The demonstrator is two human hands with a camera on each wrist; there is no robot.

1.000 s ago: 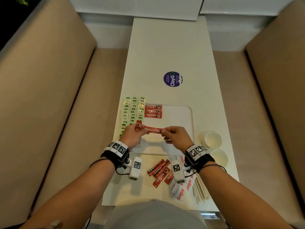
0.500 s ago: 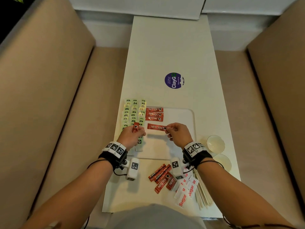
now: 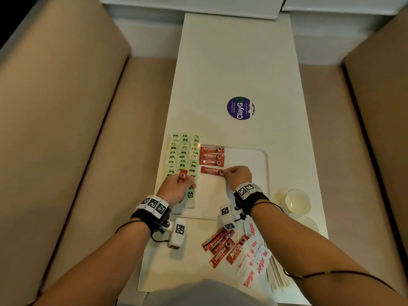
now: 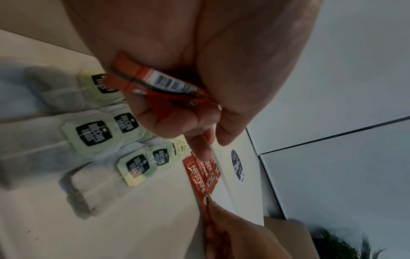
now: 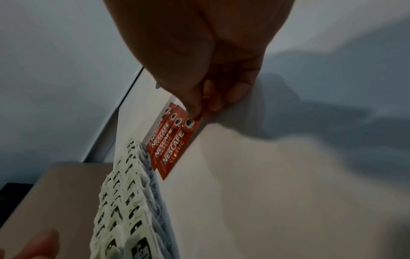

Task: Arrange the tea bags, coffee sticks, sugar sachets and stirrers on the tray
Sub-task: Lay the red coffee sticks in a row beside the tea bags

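Red coffee stick (image 3: 211, 170) on tray (image 3: 263, 164), end pinched by right hand (image 3: 238, 175).

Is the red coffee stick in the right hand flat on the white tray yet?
Cannot tell: the right hand pinches the red coffee stick low over the white tray.

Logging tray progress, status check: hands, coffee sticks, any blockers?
Right hand pinches fourth coffee stick below three laid sticks on tray. Left hand grips spare sticks. Nothing in the way.
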